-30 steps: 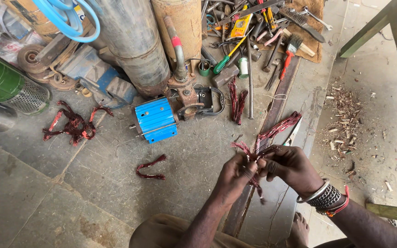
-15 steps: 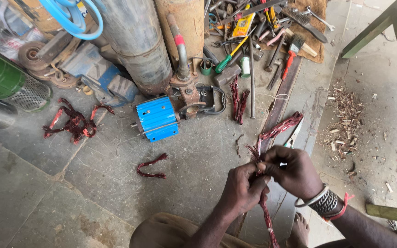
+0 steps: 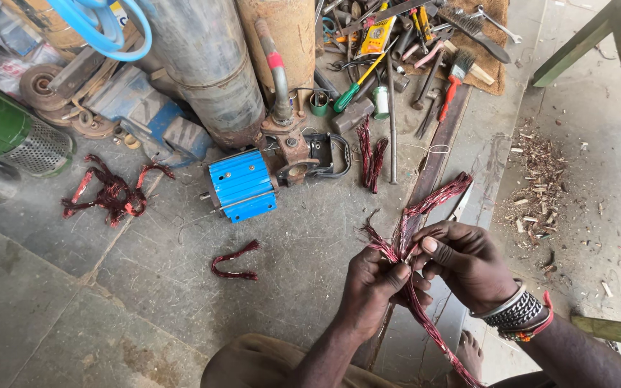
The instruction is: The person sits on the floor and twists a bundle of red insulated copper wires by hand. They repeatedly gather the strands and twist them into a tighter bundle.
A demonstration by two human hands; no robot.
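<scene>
Both my hands grip one bundle of reddish copper winding wire (image 3: pixel 425 212) low in the head view. My left hand (image 3: pixel 376 284) pinches the bundle's frayed lower part. My right hand (image 3: pixel 468 262), with bangles at the wrist, is closed on the strands just right of it. The wire fans out above the hands and trails down past my bare foot (image 3: pixel 468 352). A small blue motor housing (image 3: pixel 241 185) sits on the concrete floor to the upper left of the hands.
Loose wire bundles lie at left (image 3: pixel 109 194), in the middle (image 3: pixel 233 262) and near the tools (image 3: pixel 371 154). Metal cylinders (image 3: pixel 206 65), a green mesh drum (image 3: pixel 8 133), scattered hand tools (image 3: pixel 411 43), a long plank (image 3: pixel 436 154) and wood shavings (image 3: pixel 540 179) surround me.
The hands have stayed close together on the wire bundle, working it. A long tail of wire now hangs down below them. The view has shifted slightly.
</scene>
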